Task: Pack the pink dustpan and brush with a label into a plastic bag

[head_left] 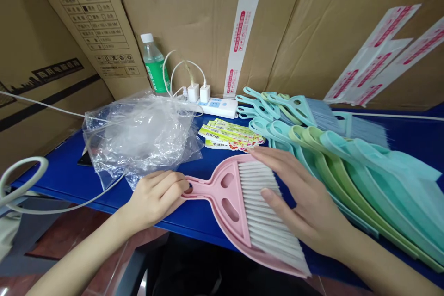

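A pink dustpan with a white-bristled brush nested in it lies at the near edge of the blue worktop. The left hand has its grip closed on the dustpan's handle end, while the right hand lies flat on the bristles, grip open. Left of the dustpan sits crumpled clear plastic, behind it printed labels, and just to its right stacked teal and green dustpans.

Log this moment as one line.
left hand: holds pink brush handle | right hand: flat on bristles | plastic bags: left | dustpan stack: right
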`<state>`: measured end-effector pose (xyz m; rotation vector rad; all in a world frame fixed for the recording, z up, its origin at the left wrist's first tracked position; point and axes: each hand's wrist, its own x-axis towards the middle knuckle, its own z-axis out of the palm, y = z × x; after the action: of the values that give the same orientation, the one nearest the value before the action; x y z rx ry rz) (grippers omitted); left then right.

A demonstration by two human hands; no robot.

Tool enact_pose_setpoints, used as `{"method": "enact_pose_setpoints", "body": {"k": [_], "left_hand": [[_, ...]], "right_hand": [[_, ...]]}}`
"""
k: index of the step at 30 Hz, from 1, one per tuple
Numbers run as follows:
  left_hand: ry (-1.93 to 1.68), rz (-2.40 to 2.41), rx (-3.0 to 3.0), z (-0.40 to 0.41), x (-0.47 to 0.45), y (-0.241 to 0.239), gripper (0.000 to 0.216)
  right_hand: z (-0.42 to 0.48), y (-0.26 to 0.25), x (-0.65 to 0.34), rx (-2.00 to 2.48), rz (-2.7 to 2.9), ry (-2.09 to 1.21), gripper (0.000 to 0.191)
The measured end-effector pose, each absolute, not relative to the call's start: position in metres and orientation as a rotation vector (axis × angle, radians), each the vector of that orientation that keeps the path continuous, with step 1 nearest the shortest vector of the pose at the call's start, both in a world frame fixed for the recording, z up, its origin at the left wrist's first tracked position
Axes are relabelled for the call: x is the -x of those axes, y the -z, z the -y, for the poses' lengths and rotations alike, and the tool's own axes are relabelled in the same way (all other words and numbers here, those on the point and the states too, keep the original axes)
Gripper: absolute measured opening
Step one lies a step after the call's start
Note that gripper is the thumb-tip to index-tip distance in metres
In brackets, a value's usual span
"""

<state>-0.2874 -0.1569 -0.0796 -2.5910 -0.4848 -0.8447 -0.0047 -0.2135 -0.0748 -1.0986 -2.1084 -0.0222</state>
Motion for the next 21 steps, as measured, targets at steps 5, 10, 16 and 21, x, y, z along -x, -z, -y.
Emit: {"method": "enact_pose_setpoints", "body": {"k": [5,10,16,21], "left_hand": [[0.795,0.473,2.582,0.156,0.286,0.075,0.026],[0.772,0.549,2.608,0.155,0.286,0.072,0.028],[0.643,0.541,2.652,0.15,0.287,0.066,0.032],[0.413,0.564,2.856,0.149,0.286,0.044,0.019]], "right_hand": [[0.209,0.068,0.002,1.188,2.016,0.032,0.038],[0.206,0.062,-0.006,1.194,1.954,0.045,0.03],[0.206,0.056,-0.011,1.205,1.917,0.071,0.028],[0.206,0.054,-0.014,1.222,1.917,0.087,0.026]]}}
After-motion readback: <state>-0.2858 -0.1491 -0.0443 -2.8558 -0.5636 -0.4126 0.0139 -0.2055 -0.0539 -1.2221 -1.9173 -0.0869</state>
